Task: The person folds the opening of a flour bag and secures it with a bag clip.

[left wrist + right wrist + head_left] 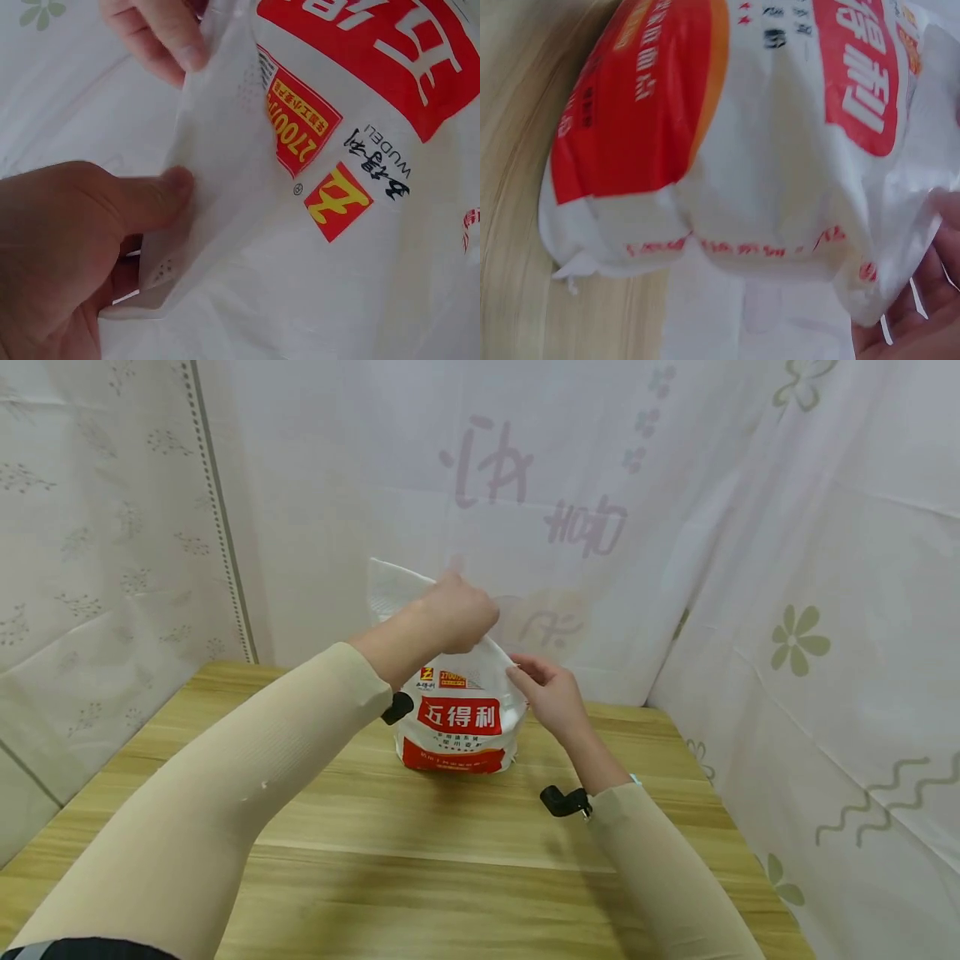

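A white plastic bag [459,718] with red labels and printed characters stands upright on the wooden table [420,860] near the back. My left hand [455,612] pinches the bag's top flap [217,187] between thumb and fingers and holds it up. At the bag's upper right edge my right hand [551,689] grips the plastic with curled fingers. In the left wrist view my thumb [142,199] presses on the thin flap, with the right hand's fingers [161,34] above it. The right wrist view shows the bag's bulging side [727,150] and my fingers [922,300] at its edge.
White patterned cloth [825,610] hangs behind and to the right of the table, and a tiled wall [97,568] stands on the left. Both arms wear beige sleeves. Bare wood lies in front of the bag.
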